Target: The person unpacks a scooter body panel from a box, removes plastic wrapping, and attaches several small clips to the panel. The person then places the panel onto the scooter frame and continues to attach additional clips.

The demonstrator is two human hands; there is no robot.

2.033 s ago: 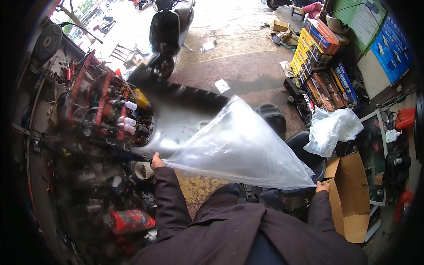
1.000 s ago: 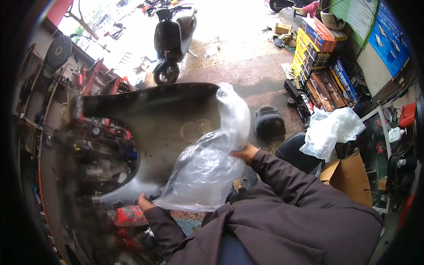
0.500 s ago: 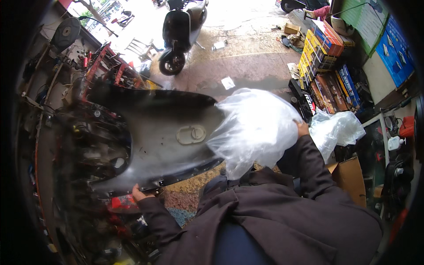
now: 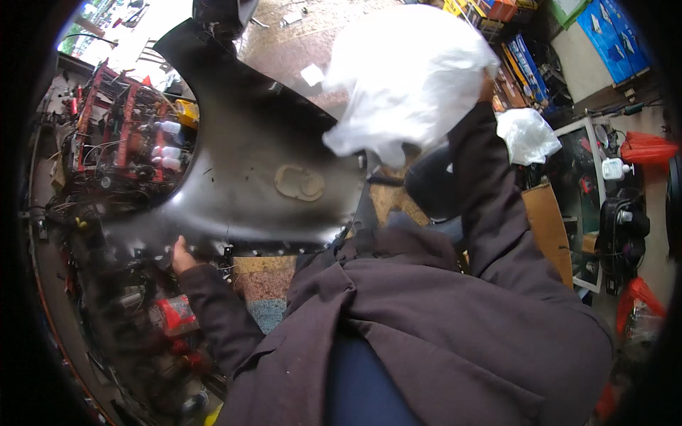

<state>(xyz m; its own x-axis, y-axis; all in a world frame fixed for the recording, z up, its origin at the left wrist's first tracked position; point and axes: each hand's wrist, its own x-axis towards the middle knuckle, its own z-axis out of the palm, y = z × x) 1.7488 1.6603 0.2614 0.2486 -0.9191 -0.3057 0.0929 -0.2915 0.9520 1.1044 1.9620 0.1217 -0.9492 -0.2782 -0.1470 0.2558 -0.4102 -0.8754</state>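
Head view: the clear, crinkly plastic bag [image 4: 412, 78] just got swung farther out and up, so pretty much the whole dark grey, curved metal panel [image 4: 241, 170] is bare now. Can't tell if the bag's bottom corner still touches it. Right hand [image 4: 487, 86] is clamped on the bag, fingers mostly hidden. Left hand [image 4: 182, 257] grips the panel's near edge, thumb on top. Panel's up in front of the person, also tilted round: narrow arm points far-left, long axis slanting from there to near-right, arch opening left.
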